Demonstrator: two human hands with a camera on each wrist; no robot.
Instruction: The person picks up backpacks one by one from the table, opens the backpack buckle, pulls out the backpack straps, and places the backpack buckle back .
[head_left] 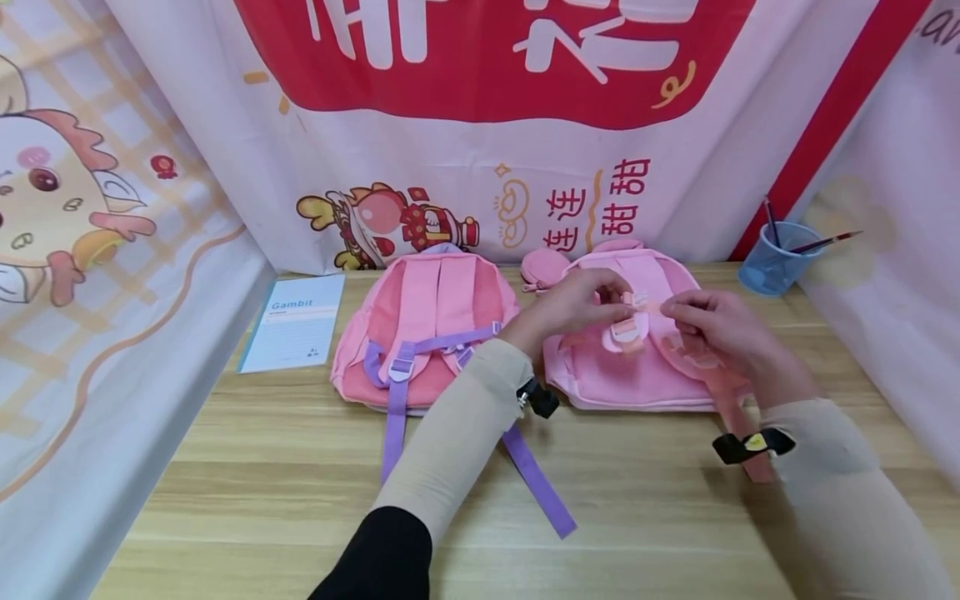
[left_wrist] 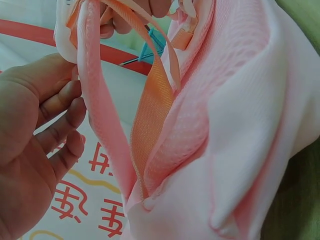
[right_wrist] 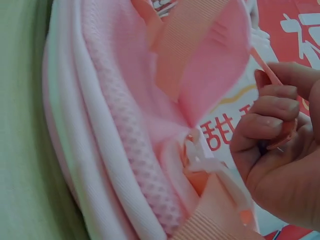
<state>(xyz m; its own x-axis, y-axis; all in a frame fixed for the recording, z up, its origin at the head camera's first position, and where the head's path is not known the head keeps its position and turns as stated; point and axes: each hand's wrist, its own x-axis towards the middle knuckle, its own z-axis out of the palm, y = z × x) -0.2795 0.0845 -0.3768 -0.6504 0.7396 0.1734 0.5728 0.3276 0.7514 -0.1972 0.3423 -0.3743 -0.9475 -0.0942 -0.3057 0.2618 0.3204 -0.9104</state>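
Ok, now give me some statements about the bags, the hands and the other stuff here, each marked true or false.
1. The left pink fabric backpack and the right pink fabric backpack lie on the wood-grain table. True.
2. The left hand is working at the left backpack. False: it is at a pink padded strap of the right one.
3. The right hand holds thin orange webbing. True.
4. The translucent blue plastic cup is tipped over. False: it stands upright.
5. The blue-and-white paper notebook lies right of both backpacks. False: it lies left of both.
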